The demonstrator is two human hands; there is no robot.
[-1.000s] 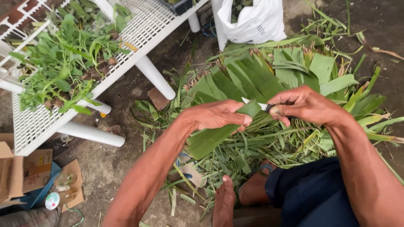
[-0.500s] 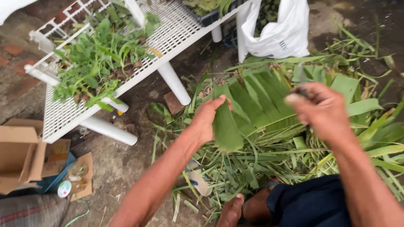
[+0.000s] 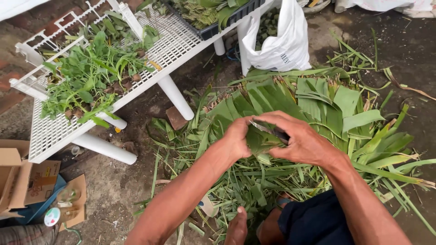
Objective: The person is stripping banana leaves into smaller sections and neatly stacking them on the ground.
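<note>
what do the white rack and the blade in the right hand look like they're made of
White rack: probably moulded plastic, matte, given its uniform grid and thick tube legs.
Blade in the right hand: looks like metal, thin and grey with a dull sheen; handle hidden.

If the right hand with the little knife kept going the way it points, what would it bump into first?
The right hand points left, blade on the folded green leaf. Beyond that, it would probably meet the left hand gripping the leaf, though depth is hard to judge.
</note>
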